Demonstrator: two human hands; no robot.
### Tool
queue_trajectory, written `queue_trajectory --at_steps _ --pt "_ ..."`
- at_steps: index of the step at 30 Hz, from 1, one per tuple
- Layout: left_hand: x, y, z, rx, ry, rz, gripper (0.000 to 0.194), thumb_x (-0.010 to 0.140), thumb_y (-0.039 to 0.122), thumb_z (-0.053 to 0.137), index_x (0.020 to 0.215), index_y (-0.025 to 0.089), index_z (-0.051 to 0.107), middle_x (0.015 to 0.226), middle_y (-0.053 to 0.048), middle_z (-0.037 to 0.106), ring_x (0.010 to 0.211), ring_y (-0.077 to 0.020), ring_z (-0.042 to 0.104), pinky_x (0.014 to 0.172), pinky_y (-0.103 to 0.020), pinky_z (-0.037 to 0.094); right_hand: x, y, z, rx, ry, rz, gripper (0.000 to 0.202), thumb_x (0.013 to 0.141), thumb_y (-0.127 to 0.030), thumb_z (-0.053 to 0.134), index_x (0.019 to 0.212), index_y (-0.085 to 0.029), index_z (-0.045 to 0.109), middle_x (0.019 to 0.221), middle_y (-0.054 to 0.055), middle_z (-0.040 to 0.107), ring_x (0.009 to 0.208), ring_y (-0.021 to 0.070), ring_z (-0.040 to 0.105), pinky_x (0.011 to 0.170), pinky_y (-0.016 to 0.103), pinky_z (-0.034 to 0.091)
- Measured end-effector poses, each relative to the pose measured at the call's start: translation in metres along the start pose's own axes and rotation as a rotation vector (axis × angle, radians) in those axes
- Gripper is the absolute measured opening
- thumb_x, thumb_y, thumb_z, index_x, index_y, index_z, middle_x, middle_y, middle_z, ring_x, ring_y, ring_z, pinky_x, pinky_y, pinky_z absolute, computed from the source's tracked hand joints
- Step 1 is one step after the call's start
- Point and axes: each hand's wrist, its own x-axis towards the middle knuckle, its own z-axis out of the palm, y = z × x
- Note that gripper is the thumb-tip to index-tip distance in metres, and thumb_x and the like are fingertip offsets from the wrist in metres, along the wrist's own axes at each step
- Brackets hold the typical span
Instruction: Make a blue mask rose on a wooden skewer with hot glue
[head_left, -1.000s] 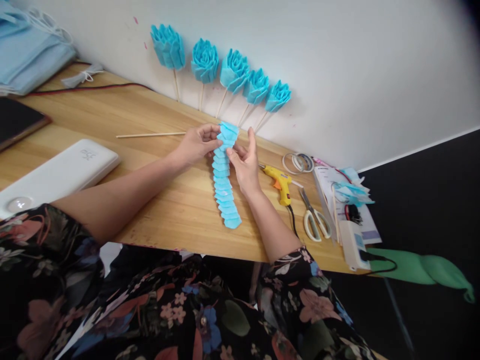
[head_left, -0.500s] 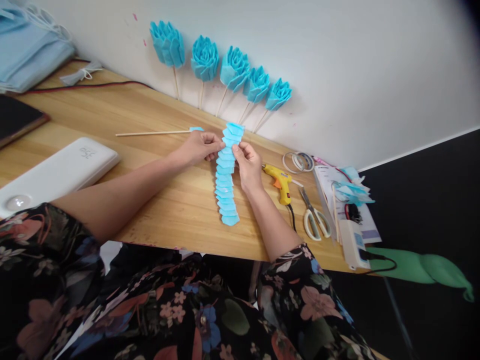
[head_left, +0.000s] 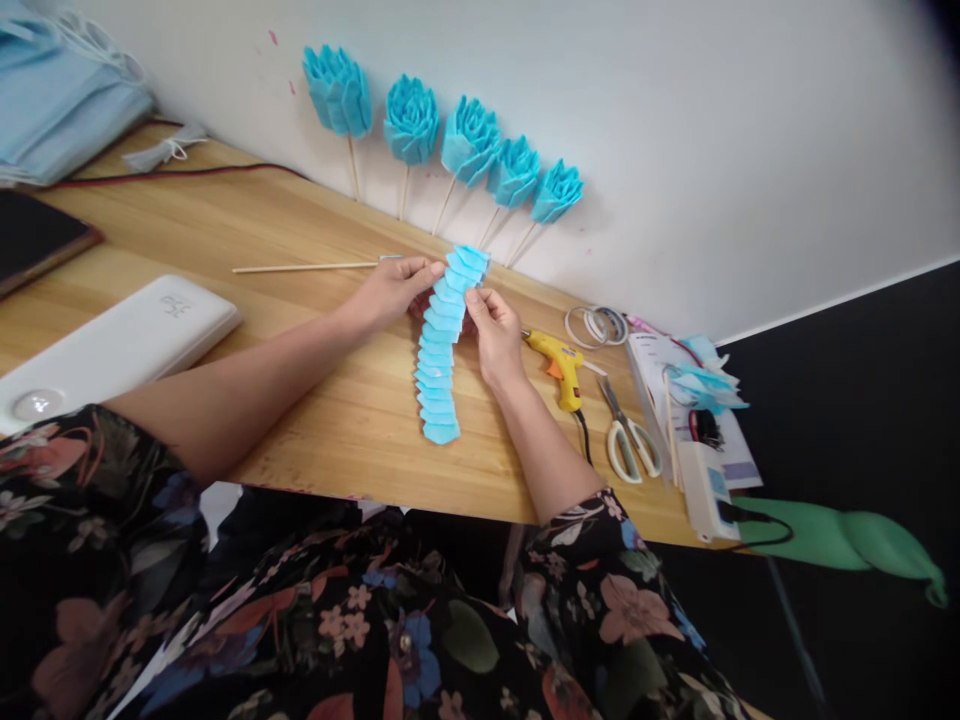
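Observation:
A long strip of overlapping light-blue petals hangs between my hands, curving down toward the table's front edge. My left hand pinches its left edge near the top. On the opposite edge, my right hand grips the strip between thumb and fingers. Behind my left hand lies a thin wooden stick, its right end partly hidden. Several blue flowers on sticks, one of them at the far left, lean against the wall.
Right of my right hand lie a yellow glue gun, scissors and tape rolls. Farther right are papers and a white power strip. A white power bank and dark phone sit at left.
The strip's lower end has swung left and slightly up, and its petals face more to the front. My left hand has shifted slightly left along its edge; my right hand has barely moved.

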Motion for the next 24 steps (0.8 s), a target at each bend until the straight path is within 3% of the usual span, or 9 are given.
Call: queue_trajectory --at_steps 5,9,18,24 --pt "0.000 0.000 0.001 -0.031 -0.029 -0.005 0.028 0.089 0.034 0.078 0.076 0.016 0.061 0.064 0.002 0.062 0.056 -0.0092 0.054 0.056 -0.021 0.043 0.000 0.000 0.000 0.019 -0.023 -0.007 0.050 0.076 -0.072 0.080 0.077 -0.024 0.064 0.065 -0.006 0.059 0.061 0.0109 0.053 0.062 0.027 0.047" --pt "0.001 -0.002 0.000 -0.093 -0.059 -0.001 0.032 0.082 0.032 0.084 0.073 0.016 0.058 0.063 0.003 0.060 0.056 -0.0085 0.052 0.057 -0.021 0.043 0.001 0.002 -0.002 0.060 -0.062 0.038 0.049 0.076 -0.070 0.081 0.080 -0.024 0.065 0.066 -0.007 0.060 0.060 0.0107 0.053 0.061 0.026 0.047" --pt "-0.008 0.013 0.001 -0.260 -0.304 -0.130 0.033 0.083 0.038 0.085 0.076 0.016 0.062 0.066 0.000 0.064 0.058 -0.0115 0.058 0.063 -0.025 0.050 -0.001 -0.002 -0.004 0.195 -0.176 0.164 0.044 0.078 -0.061 0.084 0.079 -0.025 0.060 0.071 -0.006 0.060 0.066 0.0125 0.057 0.067 0.028 0.051" --pt "-0.006 0.008 0.002 -0.256 -0.259 -0.124 0.035 0.084 0.039 0.085 0.074 0.017 0.060 0.064 0.002 0.059 0.057 -0.0103 0.054 0.060 -0.023 0.049 -0.003 -0.002 -0.002 0.254 -0.187 0.156 0.045 0.075 -0.062 0.086 0.081 -0.026 0.060 0.070 -0.006 0.061 0.067 0.0139 0.059 0.070 0.031 0.057"
